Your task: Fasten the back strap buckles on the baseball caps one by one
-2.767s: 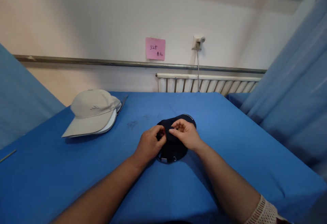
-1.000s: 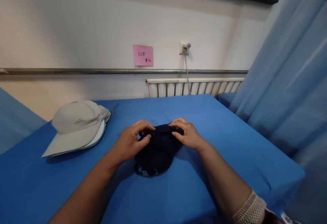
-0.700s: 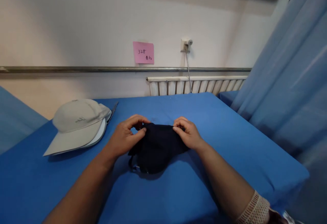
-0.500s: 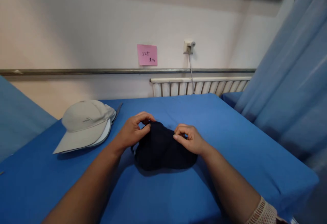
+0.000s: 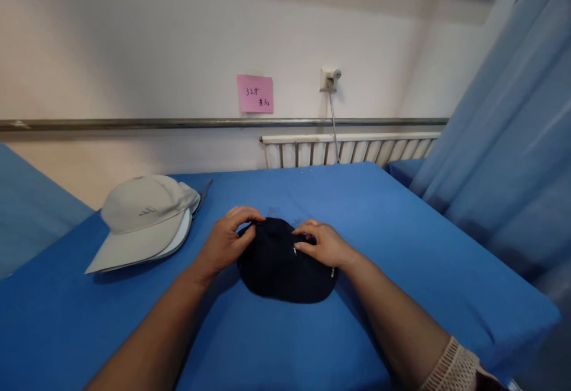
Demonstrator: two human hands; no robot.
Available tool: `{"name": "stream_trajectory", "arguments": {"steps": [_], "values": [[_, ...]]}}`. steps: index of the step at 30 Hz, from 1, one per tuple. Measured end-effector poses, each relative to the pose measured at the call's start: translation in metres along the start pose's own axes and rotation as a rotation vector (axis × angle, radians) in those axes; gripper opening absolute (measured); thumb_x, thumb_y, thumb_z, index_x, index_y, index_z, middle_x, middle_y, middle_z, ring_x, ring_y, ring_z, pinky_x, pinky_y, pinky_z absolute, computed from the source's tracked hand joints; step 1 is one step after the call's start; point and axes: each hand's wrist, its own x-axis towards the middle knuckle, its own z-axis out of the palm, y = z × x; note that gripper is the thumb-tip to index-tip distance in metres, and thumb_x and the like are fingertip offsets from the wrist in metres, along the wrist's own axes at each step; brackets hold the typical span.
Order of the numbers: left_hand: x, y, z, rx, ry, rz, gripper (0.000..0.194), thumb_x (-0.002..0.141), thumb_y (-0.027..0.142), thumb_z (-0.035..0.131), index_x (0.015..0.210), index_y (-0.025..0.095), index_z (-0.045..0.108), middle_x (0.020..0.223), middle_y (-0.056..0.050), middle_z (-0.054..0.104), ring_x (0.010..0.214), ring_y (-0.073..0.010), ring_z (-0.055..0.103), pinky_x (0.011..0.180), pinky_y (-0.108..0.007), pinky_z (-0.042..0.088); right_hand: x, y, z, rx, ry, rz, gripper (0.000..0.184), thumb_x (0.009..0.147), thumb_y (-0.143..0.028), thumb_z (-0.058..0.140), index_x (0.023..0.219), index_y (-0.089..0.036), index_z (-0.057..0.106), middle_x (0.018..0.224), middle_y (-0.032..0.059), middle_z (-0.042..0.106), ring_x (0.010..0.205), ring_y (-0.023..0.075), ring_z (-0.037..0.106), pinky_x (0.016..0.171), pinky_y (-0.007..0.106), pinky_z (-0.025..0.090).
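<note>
A dark navy baseball cap (image 5: 281,266) rests on the blue-covered table in front of me, its brim toward me and small white marks on its right part. My left hand (image 5: 232,237) grips the crown's upper left, thumb on the near side and fingers over the top. At the crown's right, my right hand (image 5: 323,243) holds the fabric between thumb and fingers, with a small gap showing between the tips. A light grey cap (image 5: 141,206) lies to the left, on top of other headwear, a pale brim (image 5: 178,237) showing beneath.
The blue table cover (image 5: 267,349) spreads under everything. Behind it are a radiator (image 5: 312,153), a metal rail (image 5: 178,124), a pink note (image 5: 255,93) and a socket with a plugged cable (image 5: 329,80). Blue curtains (image 5: 513,141) hang at the right.
The navy cap has turned and opened into a fuller shape, its brim now toward me and white marks showing. My right hand has shifted slightly left, its fingers a little looser.
</note>
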Motion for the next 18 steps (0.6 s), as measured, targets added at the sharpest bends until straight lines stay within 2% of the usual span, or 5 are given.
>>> {"name": "stream_trajectory", "arguments": {"steps": [3, 8, 11, 15, 18], "values": [[-0.001, -0.001, 0.004, -0.029, 0.051, -0.035, 0.019, 0.082, 0.02, 0.051, 0.09, 0.021, 0.068, 0.096, -0.004, 0.069, 0.093, -0.0196, 0.065, 0.09, -0.036, 0.05, 0.003, -0.005, -0.002, -0.051, -0.035, 0.044, 0.023, 0.078, -0.019, 0.068, 0.101, -0.021, 0.07, 0.097, 0.003, 0.063, 0.075, 0.0129, 0.057, 0.07, 0.026, 0.046], [-0.002, -0.007, 0.008, -0.07, 0.096, -0.083, 0.018, 0.081, 0.023, 0.053, 0.091, 0.021, 0.068, 0.097, -0.004, 0.069, 0.093, -0.0195, 0.065, 0.089, -0.035, 0.051, 0.002, -0.014, -0.005, -0.134, 0.004, 0.116, 0.01, 0.072, -0.009, 0.059, 0.07, -0.019, 0.063, 0.072, -0.0013, 0.058, 0.061, 0.0102, 0.049, 0.059, 0.024, 0.037], [-0.002, -0.008, 0.009, -0.088, 0.112, -0.107, 0.018, 0.081, 0.024, 0.054, 0.09, 0.021, 0.069, 0.097, -0.004, 0.069, 0.094, -0.0202, 0.065, 0.09, -0.035, 0.051, -0.002, -0.011, -0.007, 0.027, 0.062, 0.202, 0.009, 0.071, -0.011, 0.057, 0.069, -0.019, 0.059, 0.065, -0.0033, 0.056, 0.056, 0.0093, 0.046, 0.054, 0.022, 0.035], [-0.001, -0.008, 0.01, -0.128, 0.143, -0.182, 0.017, 0.079, 0.029, 0.056, 0.089, 0.022, 0.069, 0.095, -0.004, 0.07, 0.09, -0.021, 0.066, 0.088, -0.037, 0.052, -0.004, -0.008, -0.009, 0.369, 0.184, 0.248, 0.005, 0.077, -0.019, 0.056, 0.072, -0.018, 0.057, 0.066, -0.0036, 0.056, 0.058, 0.0101, 0.05, 0.058, 0.023, 0.041], [-0.001, -0.007, 0.011, -0.153, 0.136, -0.208, 0.018, 0.079, 0.03, 0.056, 0.088, 0.022, 0.069, 0.095, -0.004, 0.071, 0.09, -0.0205, 0.066, 0.088, -0.036, 0.052, -0.004, -0.015, -0.006, 0.285, 0.264, 0.19, 0.012, 0.08, -0.03, 0.063, 0.084, -0.019, 0.064, 0.08, -0.0003, 0.061, 0.066, 0.0119, 0.054, 0.065, 0.026, 0.046]]}}
